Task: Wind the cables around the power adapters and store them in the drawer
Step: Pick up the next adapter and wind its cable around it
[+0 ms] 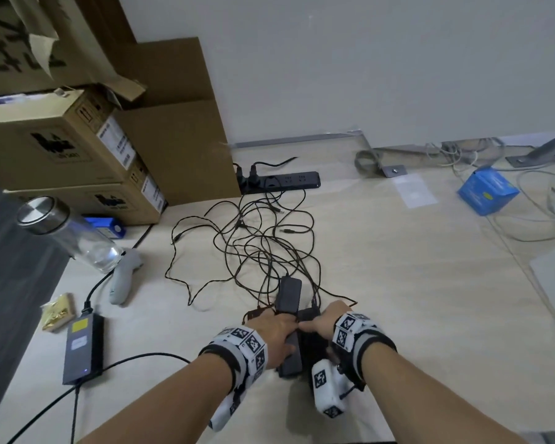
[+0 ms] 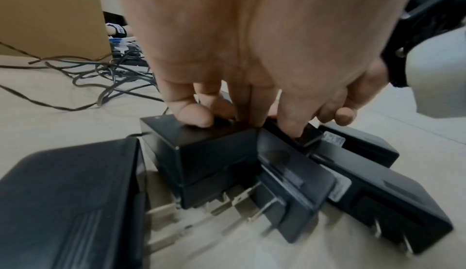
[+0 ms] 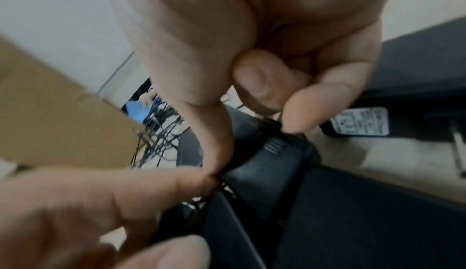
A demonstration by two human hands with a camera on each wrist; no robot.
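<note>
Both hands are meeting over clustered power adapters [image 1: 289, 296] on the floor: left hand [image 1: 277, 334] and right hand [image 1: 322, 320] gripping them, hiding several; tangled cables [image 1: 253, 245] are sprawling toward a power strip [image 1: 297, 180].

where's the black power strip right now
In the head view, the long black power strip lies on the beige floor at upper centre, against the tall brown cardboard box, beyond the tangled black cables.

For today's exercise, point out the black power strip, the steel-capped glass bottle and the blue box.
black power strip [image 1: 297, 180]: head view, top face.
steel-capped glass bottle [image 1: 87, 243]: head view, clear body.
blue box [image 1: 487, 189]: head view, top face.
</note>
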